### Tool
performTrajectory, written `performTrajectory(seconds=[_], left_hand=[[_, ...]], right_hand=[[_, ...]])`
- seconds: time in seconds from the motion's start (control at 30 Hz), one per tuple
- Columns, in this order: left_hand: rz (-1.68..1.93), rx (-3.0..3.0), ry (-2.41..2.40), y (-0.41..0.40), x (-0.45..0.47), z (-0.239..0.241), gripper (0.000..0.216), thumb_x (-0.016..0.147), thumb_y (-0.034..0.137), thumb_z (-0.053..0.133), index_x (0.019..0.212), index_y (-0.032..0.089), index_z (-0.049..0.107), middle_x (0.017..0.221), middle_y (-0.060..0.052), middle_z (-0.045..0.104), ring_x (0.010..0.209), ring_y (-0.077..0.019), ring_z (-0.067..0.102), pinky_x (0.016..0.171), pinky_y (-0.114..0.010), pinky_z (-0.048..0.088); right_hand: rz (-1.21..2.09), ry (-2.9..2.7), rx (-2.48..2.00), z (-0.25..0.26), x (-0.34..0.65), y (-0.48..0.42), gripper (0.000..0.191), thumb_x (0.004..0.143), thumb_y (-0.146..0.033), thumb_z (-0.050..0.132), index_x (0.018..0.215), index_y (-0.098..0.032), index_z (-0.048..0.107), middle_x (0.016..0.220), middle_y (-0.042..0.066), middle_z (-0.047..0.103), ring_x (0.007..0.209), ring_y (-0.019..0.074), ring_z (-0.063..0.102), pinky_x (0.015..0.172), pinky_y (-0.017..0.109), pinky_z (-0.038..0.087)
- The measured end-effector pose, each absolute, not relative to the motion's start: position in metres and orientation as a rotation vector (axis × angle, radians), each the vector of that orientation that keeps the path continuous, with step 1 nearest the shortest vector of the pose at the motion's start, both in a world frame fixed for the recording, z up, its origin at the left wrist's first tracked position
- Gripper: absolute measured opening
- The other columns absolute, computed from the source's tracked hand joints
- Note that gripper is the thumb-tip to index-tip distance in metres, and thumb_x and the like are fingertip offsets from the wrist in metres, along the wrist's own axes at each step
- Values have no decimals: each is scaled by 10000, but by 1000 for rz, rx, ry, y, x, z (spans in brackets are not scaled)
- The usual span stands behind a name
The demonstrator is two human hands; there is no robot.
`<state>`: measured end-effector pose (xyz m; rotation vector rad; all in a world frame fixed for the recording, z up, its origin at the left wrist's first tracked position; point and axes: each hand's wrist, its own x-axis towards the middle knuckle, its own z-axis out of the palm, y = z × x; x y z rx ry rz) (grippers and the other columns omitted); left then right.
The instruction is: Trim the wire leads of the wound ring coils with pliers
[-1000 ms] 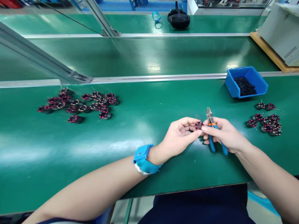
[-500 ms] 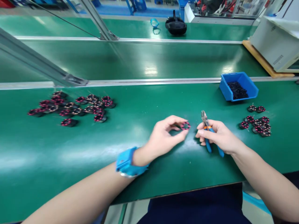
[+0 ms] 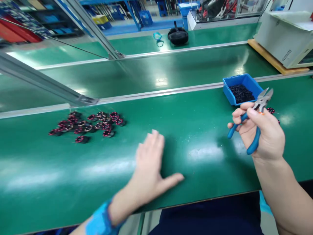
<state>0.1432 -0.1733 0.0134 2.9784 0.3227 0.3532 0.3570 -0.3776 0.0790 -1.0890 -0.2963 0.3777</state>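
Note:
My right hand is closed around the blue-handled diagonal cutters, raised in front of the blue bin, jaws pointing up and away and slightly apart. My left hand, blurred by motion, is open over the green bench, fingers spread and nothing seen in it. Beyond it to the left lies a loose group of small wire-wound coils, black with red and copper windings. Behind my right hand, part of another coil shows; most of that right group is hidden.
A blue bin with small black pieces stands at the back right of the green bench. Metal posts rise at the left. A grey machine sits on a wooden board at the far right.
My left hand has let go of the coil, opened and moved left. The right hand has lifted the cutters and moved right, covering most of the right coil group. The view has shifted.

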Motion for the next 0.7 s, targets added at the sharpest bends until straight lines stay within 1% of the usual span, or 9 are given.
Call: performTrajectory(seconds=[0.07, 0.13, 0.17, 0.3, 0.4, 0.47, 0.5, 0.6, 0.7], left_hand=[[25, 2945, -148, -207, 151, 13, 1095, 727, 782, 480, 1526, 145, 86, 1559, -221, 203, 1414, -449, 212, 1094, -658, 182], [-185, 2863, -328, -220, 169, 15, 1052, 749, 804, 404, 1525, 155, 113, 1556, -189, 238, 1419, -418, 227, 1115, -645, 150], [-222, 2856, -304, -219, 181, 16, 1033, 761, 799, 391, 1520, 143, 145, 1559, -189, 227, 1426, -416, 209, 1118, -647, 137], [-21, 2919, -23, -211, 223, 21, 1005, 806, 745, 405, 1502, 60, 170, 1562, -242, 150, 1443, -435, 113, 1097, -689, 92], [-32, 2786, -349, -233, 231, 21, 1008, 777, 752, 449, 1500, 95, 202, 1556, -223, 203, 1437, -433, 149, 1101, -692, 73], [-122, 2597, -670, -251, 235, 19, 964, 773, 733, 479, 1493, 138, 240, 1540, -182, 284, 1426, -393, 231, 1131, -650, 85], [-128, 2545, -725, -257, 239, 18, 944, 780, 716, 490, 1491, 145, 244, 1535, -172, 304, 1424, -376, 251, 1140, -636, 87], [-48, 2624, -549, -251, 259, 16, 968, 763, 727, 512, 1481, 129, 260, 1534, -197, 291, 1426, -396, 231, 1117, -677, 70], [67, 2801, -226, -236, 275, 17, 960, 806, 712, 461, 1481, 69, 235, 1545, -245, 219, 1436, -426, 163, 1092, -701, 65]], right_hand=[[325, -320, -1094, 82, 358, -380, 105, 788, -308, 614, 868, -243, 595, 780, -6, 608, 650, 128, 575, 641, 315, 536], [306, -325, -1101, 83, 360, -382, 86, 800, -303, 590, 866, -248, 593, 796, -3, 603, 664, 131, 575, 648, 318, 535], [299, -318, -1096, 83, 361, -382, 77, 800, -294, 586, 860, -248, 596, 794, -1, 602, 666, 132, 572, 644, 316, 534], [266, -276, -1062, 82, 365, -382, 52, 789, -259, 594, 836, -239, 606, 779, 2, 605, 662, 131, 565, 630, 304, 532], [223, -285, -1069, 82, 369, -385, 51, 793, -269, 595, 837, -244, 604, 788, 1, 604, 667, 134, 569, 631, 305, 530], [191, -292, -1059, 83, 371, -387, 49, 795, -266, 593, 835, -243, 608, 787, 1, 605, 664, 136, 568, 630, 310, 529], [181, -289, -1047, 83, 372, -388, 49, 795, -260, 593, 835, -239, 612, 785, 2, 607, 662, 135, 567, 629, 312, 529], [178, -264, -1015, 83, 375, -387, 62, 782, -241, 605, 839, -218, 613, 774, 2, 617, 652, 127, 562, 623, 307, 528], [187, -266, -1037, 81, 373, -382, 121, 760, -278, 626, 853, -222, 574, 759, -12, 614, 628, 117, 561, 620, 294, 521]])
